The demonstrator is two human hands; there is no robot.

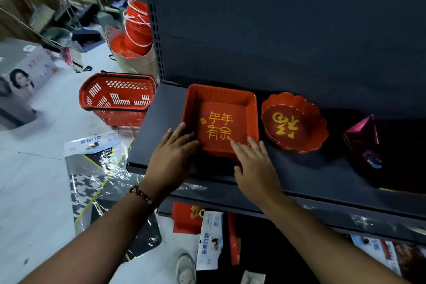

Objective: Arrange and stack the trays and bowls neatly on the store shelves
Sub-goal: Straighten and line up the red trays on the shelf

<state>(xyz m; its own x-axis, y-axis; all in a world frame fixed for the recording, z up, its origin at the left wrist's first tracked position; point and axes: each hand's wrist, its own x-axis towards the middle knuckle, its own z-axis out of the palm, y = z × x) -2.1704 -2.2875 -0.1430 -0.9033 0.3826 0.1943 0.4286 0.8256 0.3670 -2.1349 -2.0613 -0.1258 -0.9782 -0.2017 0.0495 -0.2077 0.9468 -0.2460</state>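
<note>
A square red tray (220,108) with gold characters sits on the dark shelf (159,127) near its left end. My left hand (171,159) lies flat against the tray's front left corner, fingers spread. At the front right corner my right hand (254,166) rests with its fingertips on the rim. Neither hand has closed around the tray. To the right stands a red scalloped bowl (295,122) with a gold character, apparently a small stack, a short gap away from the tray.
A purple foil box (364,143) sits at the shelf's right. On the floor to the left are a red shopping basket (117,99), stacked red buckets (137,27) and plastic-wrapped mats (96,168). Packaged goods fill the lower shelf (209,242).
</note>
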